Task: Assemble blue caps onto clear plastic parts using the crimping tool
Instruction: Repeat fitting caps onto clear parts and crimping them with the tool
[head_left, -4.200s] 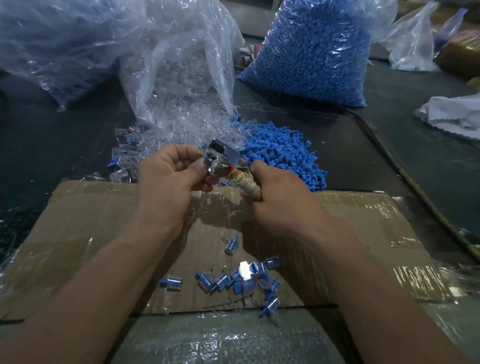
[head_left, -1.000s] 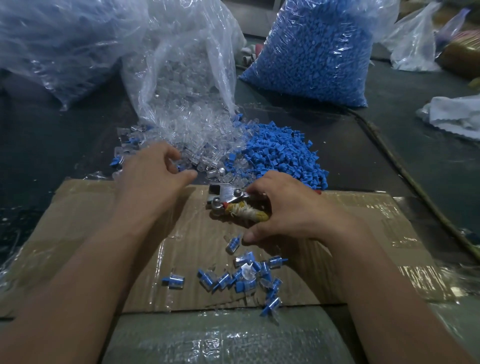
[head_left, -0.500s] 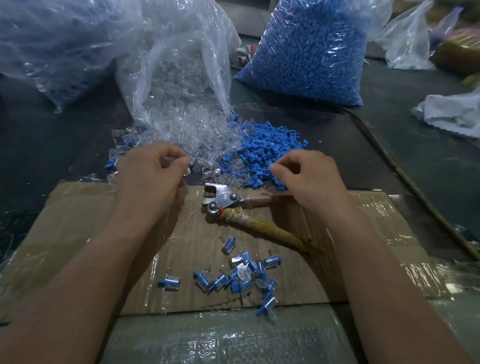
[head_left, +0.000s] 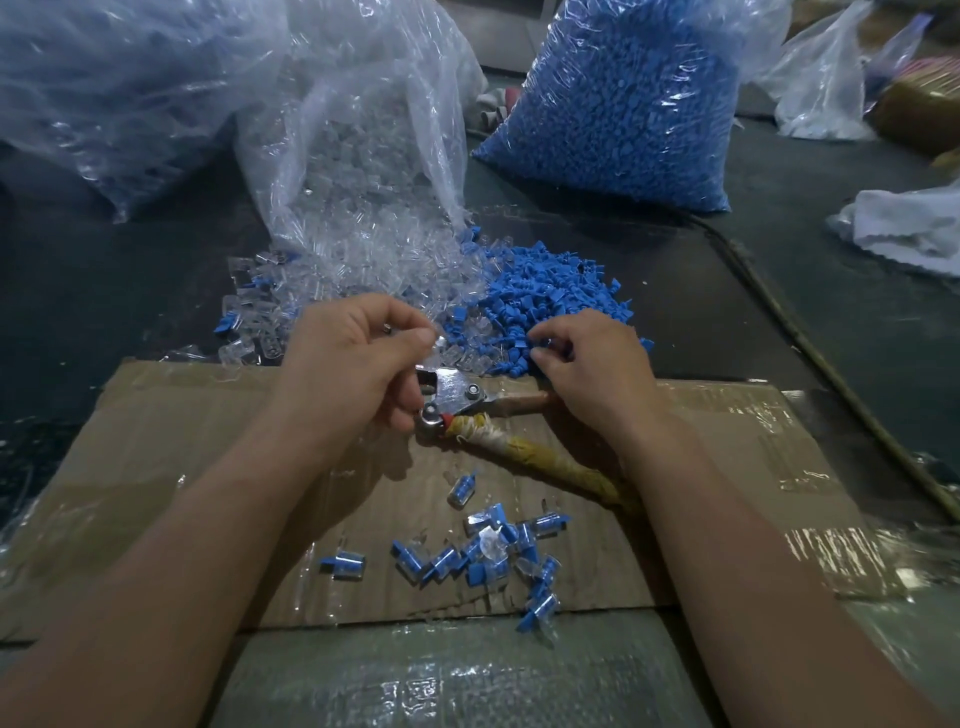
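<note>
My left hand (head_left: 353, 364) pinches a clear plastic part (head_left: 435, 347) between thumb and fingertips, just above the crimping tool's metal head. The crimping tool (head_left: 467, 400) lies on the cardboard, its tape-wrapped handle (head_left: 540, 457) running down to the right. My right hand (head_left: 592, 364) has curled fingers at the near edge of the loose blue caps pile (head_left: 550, 291) and pinches a small blue cap (head_left: 546, 341). Loose clear parts (head_left: 384, 280) spill from an open bag. Several assembled pieces (head_left: 467, 556) lie on the cardboard below the tool.
A taped cardboard sheet (head_left: 182, 467) covers the near table. A clear bag of clear parts (head_left: 363, 130), a full bag of blue caps (head_left: 623, 104) and another bag (head_left: 104, 78) stand behind. White cloth (head_left: 909, 223) lies at the right, with a cord (head_left: 831, 364) running along the dark tabletop.
My right hand let go of the crimping tool, laid it on the cardboard and reached to the blue pile. My left hand picked a clear part from the clear pile.
</note>
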